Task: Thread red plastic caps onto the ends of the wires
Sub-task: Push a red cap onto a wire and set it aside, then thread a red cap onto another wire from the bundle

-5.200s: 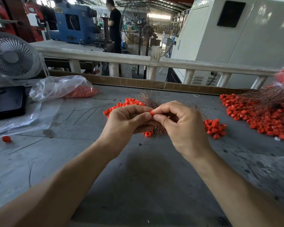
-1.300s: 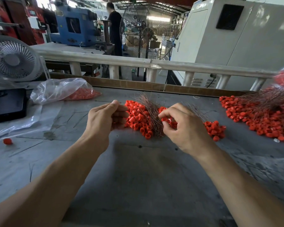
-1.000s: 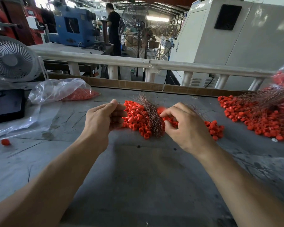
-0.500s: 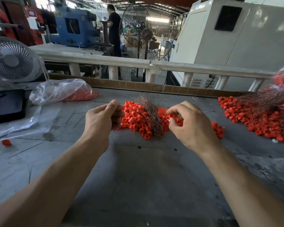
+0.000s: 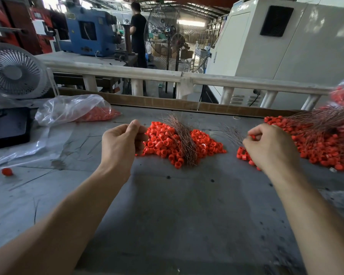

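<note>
— Where are the caps and wires?

— A heap of red caps (image 5: 167, 142) lies mid-table on the grey table (image 5: 177, 215), with a bundle of copper wires (image 5: 184, 139) lying across it. A larger pile of capped wires (image 5: 326, 139) sits at the far right.

— And the hands?

— The left hand (image 5: 120, 141) hovers just left of the heap, fingers curled with thumb against forefinger; whether it pinches a wire cannot be told. The right hand (image 5: 270, 146) is between the heap and the right pile, pinching a single red cap (image 5: 252, 136) at its fingertips.

— Anything else?

— A plastic bag (image 5: 74, 109) of caps lies far left, beside a white fan (image 5: 14, 73).
</note>
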Demonstrator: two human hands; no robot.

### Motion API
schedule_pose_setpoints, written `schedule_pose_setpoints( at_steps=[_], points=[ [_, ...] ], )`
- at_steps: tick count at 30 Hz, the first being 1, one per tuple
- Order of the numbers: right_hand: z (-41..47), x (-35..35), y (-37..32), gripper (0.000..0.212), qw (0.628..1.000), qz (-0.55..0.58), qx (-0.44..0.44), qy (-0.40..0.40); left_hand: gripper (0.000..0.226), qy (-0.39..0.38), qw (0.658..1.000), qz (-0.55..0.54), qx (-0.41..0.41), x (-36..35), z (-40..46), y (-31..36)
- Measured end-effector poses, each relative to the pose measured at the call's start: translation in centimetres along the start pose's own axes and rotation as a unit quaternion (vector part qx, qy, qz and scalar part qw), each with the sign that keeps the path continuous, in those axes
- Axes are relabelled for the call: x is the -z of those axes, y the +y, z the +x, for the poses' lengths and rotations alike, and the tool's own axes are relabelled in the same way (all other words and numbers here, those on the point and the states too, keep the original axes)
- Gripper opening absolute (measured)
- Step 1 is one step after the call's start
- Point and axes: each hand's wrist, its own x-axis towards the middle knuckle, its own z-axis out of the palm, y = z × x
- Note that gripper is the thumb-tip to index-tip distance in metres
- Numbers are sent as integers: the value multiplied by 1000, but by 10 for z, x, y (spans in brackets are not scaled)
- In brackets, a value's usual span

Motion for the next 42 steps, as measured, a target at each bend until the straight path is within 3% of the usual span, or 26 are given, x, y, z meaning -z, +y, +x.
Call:
schedule_pose_setpoints(
  at_steps=[4,8,11,16,19,21,25,31,35,39,42],
  points=[
    [5,9,10,16,994,-41,-84,-56,31,-27,999,37,-20,-2,-2,-3],
    [6,12,15,27,986,-106,-102,-77,32,-53,996,70,-14,-2,0,-9],
    [6,11,17,25,984,-93,-109,-103,31,-69,991,114,-29,-3,1,-15],
    [-2,1,2,18,998,-53,15,-13,28,-101,961,241,-89,-3,2,-22],
    [-13,-10,-16,5,989,66,101,-87,24,-113,938,304,-124,-5,0,-23],
    [-24,-19,-25,9,971,95,155,-157,20,-123,930,318,-137,-7,-2,-22],
    [-35,-35,-39,22,954,133,198,-180,15,-142,921,325,-163,-12,-7,-23],
    [-42,-37,-54,3,951,140,246,-121,11,-200,923,278,-177,-19,-16,-23],
    [-49,-28,-62,4,944,140,290,-78,21,-219,919,262,-195,-24,-21,-18],
    [-57,-23,-74,7,925,172,333,-62,9,-221,910,255,-242,-24,-26,-15],
    [-59,-24,-76,13,910,237,333,-72,16,-209,924,216,-236,-23,-24,-14]
  ],
)
